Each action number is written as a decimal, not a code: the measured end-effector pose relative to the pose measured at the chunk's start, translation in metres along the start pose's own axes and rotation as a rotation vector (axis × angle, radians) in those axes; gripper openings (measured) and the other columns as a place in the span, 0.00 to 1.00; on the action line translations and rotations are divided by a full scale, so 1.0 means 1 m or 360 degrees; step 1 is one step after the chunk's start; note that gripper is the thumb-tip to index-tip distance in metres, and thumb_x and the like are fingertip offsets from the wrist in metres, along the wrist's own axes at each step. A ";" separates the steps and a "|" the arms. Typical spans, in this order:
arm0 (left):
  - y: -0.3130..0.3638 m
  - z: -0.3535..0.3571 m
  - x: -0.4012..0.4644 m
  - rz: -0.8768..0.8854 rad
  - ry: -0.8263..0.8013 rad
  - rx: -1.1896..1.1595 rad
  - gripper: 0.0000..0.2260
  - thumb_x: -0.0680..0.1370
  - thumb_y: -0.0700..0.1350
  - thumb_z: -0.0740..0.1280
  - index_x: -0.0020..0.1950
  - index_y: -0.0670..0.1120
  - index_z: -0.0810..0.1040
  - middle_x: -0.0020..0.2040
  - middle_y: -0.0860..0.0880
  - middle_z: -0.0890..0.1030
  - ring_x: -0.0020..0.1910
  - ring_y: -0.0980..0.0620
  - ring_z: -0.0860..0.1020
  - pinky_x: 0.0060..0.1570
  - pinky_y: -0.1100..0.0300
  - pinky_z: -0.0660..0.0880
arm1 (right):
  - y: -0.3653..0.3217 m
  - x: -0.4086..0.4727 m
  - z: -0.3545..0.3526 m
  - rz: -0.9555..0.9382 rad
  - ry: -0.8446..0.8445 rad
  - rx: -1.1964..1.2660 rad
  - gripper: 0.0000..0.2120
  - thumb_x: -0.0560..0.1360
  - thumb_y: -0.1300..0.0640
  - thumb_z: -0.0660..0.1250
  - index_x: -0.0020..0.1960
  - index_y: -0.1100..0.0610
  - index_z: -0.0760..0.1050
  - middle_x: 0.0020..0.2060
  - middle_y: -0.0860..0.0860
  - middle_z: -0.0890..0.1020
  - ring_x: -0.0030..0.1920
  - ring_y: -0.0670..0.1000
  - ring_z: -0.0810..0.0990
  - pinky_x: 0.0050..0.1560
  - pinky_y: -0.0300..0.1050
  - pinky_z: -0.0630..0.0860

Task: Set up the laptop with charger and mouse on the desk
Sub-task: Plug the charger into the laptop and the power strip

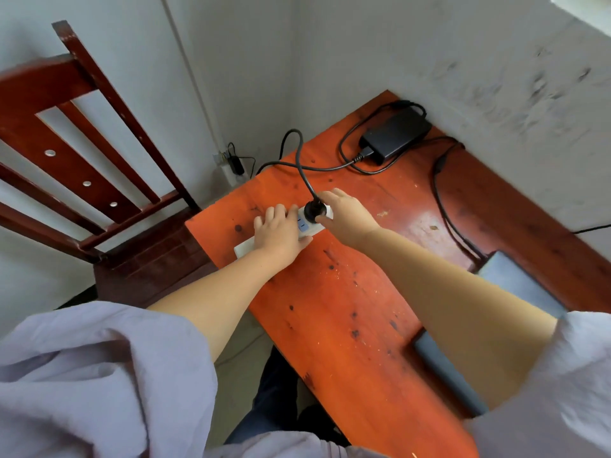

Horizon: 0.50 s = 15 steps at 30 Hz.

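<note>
A white power strip lies near the far left edge of the orange-red desk. My left hand lies flat on the strip and holds it down. My right hand grips the black round plug of the charger, which sits in the strip's far socket. The plug's cable loops back to the black charger brick at the desk's far corner. A second cable runs from the brick to the grey laptop, largely hidden under my right forearm. No mouse is visible.
A dark red wooden chair stands left of the desk. A wall socket with a small black adapter sits low in the room's corner. White walls border the desk at the back and right.
</note>
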State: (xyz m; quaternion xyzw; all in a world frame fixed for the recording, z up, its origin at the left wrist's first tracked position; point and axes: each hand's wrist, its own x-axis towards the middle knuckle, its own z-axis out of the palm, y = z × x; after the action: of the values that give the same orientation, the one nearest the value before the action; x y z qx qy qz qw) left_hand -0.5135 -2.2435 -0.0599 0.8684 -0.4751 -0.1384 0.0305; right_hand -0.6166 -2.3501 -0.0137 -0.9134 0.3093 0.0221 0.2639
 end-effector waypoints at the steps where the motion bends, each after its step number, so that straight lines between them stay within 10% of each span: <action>1: 0.002 -0.004 -0.004 0.0011 0.0036 0.0014 0.28 0.75 0.58 0.62 0.72 0.47 0.61 0.62 0.44 0.70 0.63 0.44 0.67 0.60 0.50 0.64 | 0.004 -0.011 0.000 0.0036 0.0006 0.0076 0.21 0.75 0.58 0.63 0.68 0.55 0.66 0.63 0.55 0.73 0.62 0.57 0.72 0.59 0.50 0.72; 6: 0.027 -0.015 -0.030 0.0296 0.0377 -0.0009 0.11 0.76 0.48 0.63 0.56 0.45 0.73 0.54 0.45 0.75 0.54 0.44 0.72 0.53 0.51 0.67 | 0.052 -0.091 -0.018 0.0214 0.0222 0.0052 0.23 0.76 0.57 0.62 0.70 0.52 0.63 0.66 0.54 0.72 0.67 0.57 0.69 0.65 0.54 0.69; 15: 0.179 0.016 -0.092 0.1132 0.0001 -0.0047 0.10 0.77 0.48 0.60 0.54 0.47 0.76 0.54 0.47 0.78 0.57 0.45 0.73 0.55 0.51 0.67 | 0.147 -0.314 -0.040 0.0917 0.1087 0.0224 0.11 0.74 0.68 0.62 0.53 0.61 0.79 0.49 0.57 0.82 0.51 0.58 0.80 0.52 0.45 0.72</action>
State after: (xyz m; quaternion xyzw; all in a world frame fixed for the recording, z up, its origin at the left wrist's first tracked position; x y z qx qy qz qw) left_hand -0.7111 -2.2636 -0.0225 0.6481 -0.7457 -0.1257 0.0896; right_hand -0.9600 -2.2946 0.0155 -0.7248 0.6210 -0.2290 0.1914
